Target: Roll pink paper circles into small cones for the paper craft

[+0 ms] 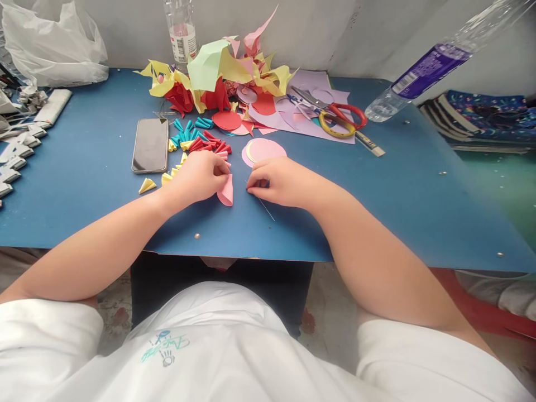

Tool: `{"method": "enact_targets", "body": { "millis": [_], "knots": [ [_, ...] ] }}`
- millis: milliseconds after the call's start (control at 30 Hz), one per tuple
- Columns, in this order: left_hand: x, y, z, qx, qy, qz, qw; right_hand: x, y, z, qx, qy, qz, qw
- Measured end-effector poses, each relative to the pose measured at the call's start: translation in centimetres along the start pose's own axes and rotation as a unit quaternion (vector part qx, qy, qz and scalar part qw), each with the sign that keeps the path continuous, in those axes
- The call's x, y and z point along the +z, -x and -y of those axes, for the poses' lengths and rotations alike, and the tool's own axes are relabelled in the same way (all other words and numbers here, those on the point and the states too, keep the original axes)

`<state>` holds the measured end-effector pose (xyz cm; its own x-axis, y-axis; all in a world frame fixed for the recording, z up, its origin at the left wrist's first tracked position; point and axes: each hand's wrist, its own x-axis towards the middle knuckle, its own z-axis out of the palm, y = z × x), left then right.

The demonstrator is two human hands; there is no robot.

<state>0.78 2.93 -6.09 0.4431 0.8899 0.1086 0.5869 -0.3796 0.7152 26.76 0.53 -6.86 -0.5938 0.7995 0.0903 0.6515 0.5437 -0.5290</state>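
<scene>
My left hand (200,177) is closed on a pink paper piece (226,191) curled into a cone, held just above the blue table (84,184). My right hand (278,181) rests on the table beside it, fingers pinched on something small and reddish that I cannot make out; a thin wire or needle (264,207) runs out from under it. Just behind my hands lie pink paper circles (264,151). Rolled red cones (211,145), teal cones (189,131) and yellow cones (147,185) lie near my left hand.
A phone (151,144) lies face up to the left. A heap of coloured paper scraps (221,78) is at the back, with scissors (335,114) on lilac paper. One plastic bottle (181,33) stands at the back, another (422,70) lies at the right. Folded paper strips (19,148) crowd the left edge.
</scene>
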Motion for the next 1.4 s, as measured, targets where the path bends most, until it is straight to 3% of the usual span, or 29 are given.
{"method": "enact_targets", "body": {
  "millis": [133, 300, 567, 1000, 1400],
  "knots": [
    [0.1, 0.0, 0.1, 0.008, -0.02, 0.001, 1.0, 0.3, -0.5, -0.5, 0.042, 0.05, -0.048, 0.997],
    [0.3, -0.1, 0.2, 0.026, -0.041, -0.002, 0.999, 2.1, -1.8, -0.4, -0.015, 0.005, -0.137, 0.99],
    [-0.3, 0.1, -0.9, 0.006, -0.104, 0.03, 0.994, 4.0, -3.7, -0.7, -0.054, -0.049, -0.173, 0.982],
    [0.0, -0.1, -1.0, -0.029, -0.134, 0.035, 0.99, 3.6, -3.9, -0.7, -0.064, 0.084, -0.127, 0.986],
    [-0.2, -0.1, -1.0, -0.031, -0.113, 0.032, 0.993, 3.4, -3.9, -0.2, -0.067, 0.198, -0.108, 0.972]
  ]
}}
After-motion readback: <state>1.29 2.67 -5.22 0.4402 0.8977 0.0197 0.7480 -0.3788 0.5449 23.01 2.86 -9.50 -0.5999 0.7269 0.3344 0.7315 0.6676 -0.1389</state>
